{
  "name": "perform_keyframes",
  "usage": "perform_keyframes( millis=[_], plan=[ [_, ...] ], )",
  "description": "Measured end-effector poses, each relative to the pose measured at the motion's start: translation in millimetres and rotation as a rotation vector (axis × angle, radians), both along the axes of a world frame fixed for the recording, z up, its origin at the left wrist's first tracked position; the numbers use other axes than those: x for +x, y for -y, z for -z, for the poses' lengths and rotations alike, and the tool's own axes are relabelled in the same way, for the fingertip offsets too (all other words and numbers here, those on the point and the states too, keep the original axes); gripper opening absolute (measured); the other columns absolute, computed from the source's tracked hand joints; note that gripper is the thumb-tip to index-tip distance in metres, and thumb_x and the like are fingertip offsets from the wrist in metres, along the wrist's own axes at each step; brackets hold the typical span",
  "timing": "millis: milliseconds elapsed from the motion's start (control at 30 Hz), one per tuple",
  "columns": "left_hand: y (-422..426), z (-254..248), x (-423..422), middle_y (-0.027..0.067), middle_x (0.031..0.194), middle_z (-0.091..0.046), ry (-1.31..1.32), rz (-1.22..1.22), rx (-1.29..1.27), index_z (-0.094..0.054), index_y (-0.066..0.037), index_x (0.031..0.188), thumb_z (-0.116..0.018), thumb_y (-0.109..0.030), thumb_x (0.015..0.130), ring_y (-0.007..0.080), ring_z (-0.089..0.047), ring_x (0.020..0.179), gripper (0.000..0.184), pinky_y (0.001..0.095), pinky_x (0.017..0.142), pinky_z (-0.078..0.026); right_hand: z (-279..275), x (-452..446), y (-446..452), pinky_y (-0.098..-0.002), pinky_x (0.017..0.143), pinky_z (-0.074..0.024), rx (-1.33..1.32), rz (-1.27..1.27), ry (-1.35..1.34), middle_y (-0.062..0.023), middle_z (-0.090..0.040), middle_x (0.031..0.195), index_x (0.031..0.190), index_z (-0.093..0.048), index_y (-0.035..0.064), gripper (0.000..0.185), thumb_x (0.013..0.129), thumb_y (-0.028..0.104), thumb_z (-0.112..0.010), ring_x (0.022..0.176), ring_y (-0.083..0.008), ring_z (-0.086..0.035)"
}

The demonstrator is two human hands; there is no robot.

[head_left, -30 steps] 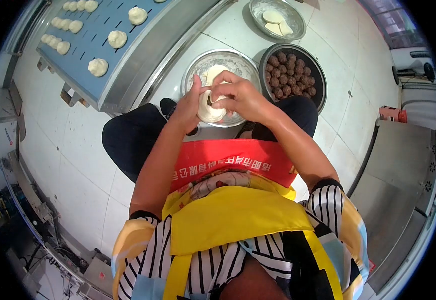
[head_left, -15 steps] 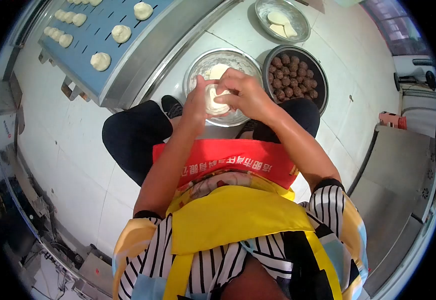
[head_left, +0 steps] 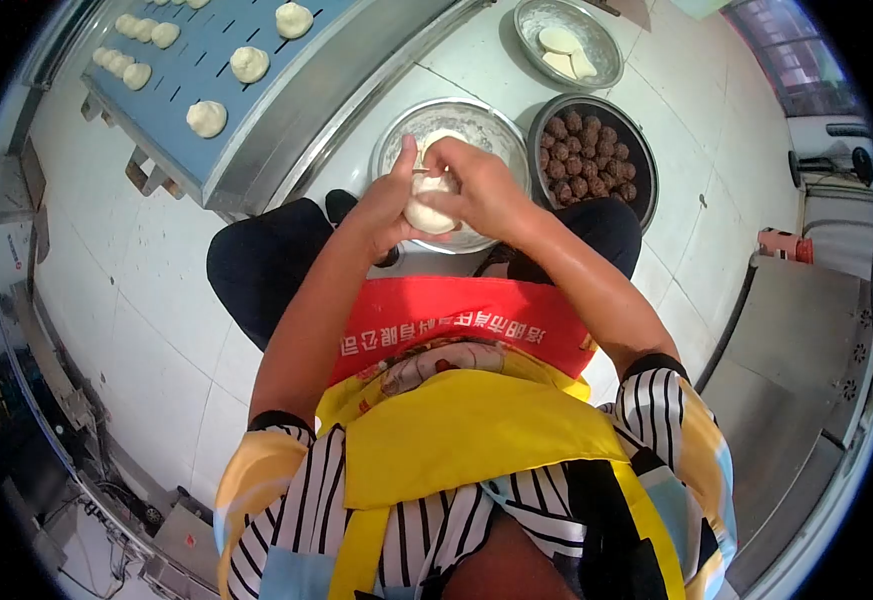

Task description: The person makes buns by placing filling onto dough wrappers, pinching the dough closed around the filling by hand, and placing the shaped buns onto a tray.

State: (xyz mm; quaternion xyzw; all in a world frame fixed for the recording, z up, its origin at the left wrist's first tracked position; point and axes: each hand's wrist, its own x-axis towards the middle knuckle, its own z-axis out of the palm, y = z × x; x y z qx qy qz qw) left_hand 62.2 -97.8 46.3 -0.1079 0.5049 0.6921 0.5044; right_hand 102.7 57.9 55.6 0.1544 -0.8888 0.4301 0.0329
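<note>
"How was the left hand (head_left: 386, 210) held?"

"It was partly curled into a cup, brought in from the 9 o'clock side. The thumb was pointed up toward 12, and fingertips were seen under the dough ball (head_left: 424, 216) at about 5 o'clock. By this hand the dough was cradled."

"And the right hand (head_left: 483, 188)?"

"It was set in from 3 o'clock, nearly closed, with the knuckles raised and the fingers bent down. The thumb was laid across the top of the dough, and the forefinger was hooked near its 12 o'clock edge. The dough was pinched there, though the exact spot was covered by the fingers."

"How were the forearms angled?"

"The left was slanted up from 7 o'clock, the right from 4."

"Where was the dough ball kept?"

"Between the two hands, above the near part of a metal bowl (head_left: 498, 128), in which a pale dough piece was partly seen. A dark bowl (head_left: 646, 170) of brown balls (head_left: 589, 160) was placed at 2 o'clock from it, and a blue slotted surface (head_left: 186, 78) with dough mounds (head_left: 206, 119) at 10."
</note>
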Motion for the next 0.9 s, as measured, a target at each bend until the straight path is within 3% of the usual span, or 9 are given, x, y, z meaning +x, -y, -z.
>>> perform_keyframes(
  millis=[100,300,400,433,567,633,700,800,900],
  plan=[
    [-4.5,15.5,5.2,0.0141,0.117,-0.058,0.031,-0.056,0.076,-0.042,-0.010,0.130,-0.033,-0.071,0.088,0.0317,-0.063,0.100,0.075,0.0456,0.080,-0.056,-2.3,-4.0,-5.6,-0.0310,0.059,-0.0443,-0.187,0.130,0.245,-0.0073,-0.058,0.082,0.103,-0.055,0.0061,0.036,0.074,0.015,-0.074,0.070,-0.0161,-0.056],
    [-7.9,7.3,13.1,0.0133,0.117,-0.059,0.072,-0.266,0.179,-0.046,-0.009,0.128,-0.036,-0.067,0.090,0.0279,-0.062,0.102,0.070,0.0446,0.080,-0.056,-31.9,3.8,-2.9,-0.0307,0.068,-0.0493,-0.107,0.214,0.042,-0.0147,-0.061,0.104,0.123,-0.051,0.0040,0.060,0.070,0.020,-0.076,0.081,-0.0184,-0.058],
    [-6.9,1.6,11.2,0.0102,0.116,-0.060,0.109,-0.249,0.200,-0.048,-0.012,0.126,-0.038,-0.062,0.092,0.0271,-0.061,0.104,0.062,0.0470,0.081,-0.053,-0.3,4.8,2.4,-0.0327,0.078,-0.0505,0.033,0.079,-0.144,-0.0188,-0.059,0.115,0.131,-0.046,0.0019,0.076,0.067,0.029,-0.077,0.093,-0.0225,-0.059],
    [-10.0,-4.2,12.7,0.0106,0.115,-0.060,0.100,-0.227,0.170,-0.048,-0.012,0.126,-0.038,-0.062,0.091,0.0271,-0.061,0.104,0.062,0.0470,0.080,-0.054,-2.0,12.1,6.0,-0.0339,0.084,-0.0486,-0.129,0.114,0.083,-0.0199,-0.060,0.113,0.127,-0.049,0.0004,0.076,0.065,0.036,-0.077,0.099,-0.0253,-0.060],
    [-9.7,-16.6,20.0,0.0111,0.113,-0.059,-0.050,-0.148,0.060,-0.047,-0.011,0.126,-0.041,-0.063,0.090,0.0260,-0.061,0.102,0.063,0.0474,0.075,-0.055,-18.8,17.3,14.9,-0.0383,0.086,-0.0478,-0.299,0.208,0.228,-0.0226,-0.063,0.104,0.114,-0.058,-0.0030,0.060,0.070,0.036,-0.073,0.093,-0.0373,-0.062],
    [-12.9,-21.3,20.1,0.0108,0.112,-0.059,-0.093,-0.149,0.041,-0.047,-0.011,0.125,-0.043,-0.063,0.089,0.0254,-0.061,0.101,0.064,0.0469,0.074,-0.056,-7.5,14.6,9.7,-0.0373,0.083,-0.0485,-0.209,0.127,-0.038,-0.0215,-0.063,0.105,0.113,-0.059,-0.0024,0.056,0.073,0.034,-0.071,0.091,-0.0351,-0.063],
    [-17.7,-26.3,24.6,0.0103,0.112,-0.059,-0.109,-0.188,0.032,-0.048,-0.010,0.125,-0.044,-0.064,0.088,0.0249,-0.061,0.101,0.066,0.0462,0.073,-0.056,-1.9,13.7,10.3,-0.0366,0.082,-0.0488,-0.224,0.143,-0.077,-0.0207,-0.064,0.103,0.111,-0.060,-0.0016,0.051,0.075,0.033,-0.070,0.089,-0.0335,-0.064],
    [-21.9,-22.3,24.8,0.0098,0.112,-0.059,-0.100,-0.325,0.060,-0.048,-0.009,0.124,-0.044,-0.064,0.088,0.0238,-0.061,0.100,0.065,0.0453,0.073,-0.056,-3.9,11.4,13.7,-0.0340,0.081,-0.0488,-0.378,0.189,0.103,-0.0176,-0.066,0.095,0.106,-0.063,-0.0008,0.043,0.077,0.031,-0.070,0.087,-0.0265,-0.063],
    [-7.1,-28.7,14.6,0.0091,0.112,-0.059,-0.060,-0.106,0.071,-0.049,-0.011,0.123,-0.042,-0.063,0.090,0.0228,-0.061,0.100,0.063,0.0465,0.074,-0.055,-11.6,6.3,7.8,-0.0289,0.078,-0.0490,-0.443,0.106,0.174,-0.0119,-0.067,0.088,0.105,-0.065,-0.0008,0.038,0.080,0.028,-0.070,0.084,-0.0145,-0.061]
  ],
)
